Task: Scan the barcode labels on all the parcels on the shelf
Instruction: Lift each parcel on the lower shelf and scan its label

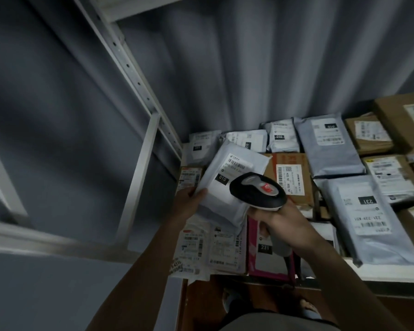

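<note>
Left hand point(189, 199) grips a grey parcel point(230, 185) lifted above the shelf point(392, 274); right hand point(281, 226) grips the scanner point(257, 191), aimed at its barcode label point(238, 164); next, likely another parcel

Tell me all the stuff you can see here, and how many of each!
held parcel: one, white plastic bag with a barcode label, lifted above the shelf's left end
barcode scanner: one, black and grey with a red mark, over the held parcel's right side
plastic bag parcels: several, grey and white, lying flat on the shelf, exact count unclear
cardboard box parcels: several, brown, mostly middle and right
pink parcel: one, front edge, partly under the scanner hand
shelf: one, pale front edge
shelf frame: white metal posts, left
wall: grey, ribbed, behind
left hand: grips the held parcel's lower left corner
right hand: grips the scanner's handle
</note>
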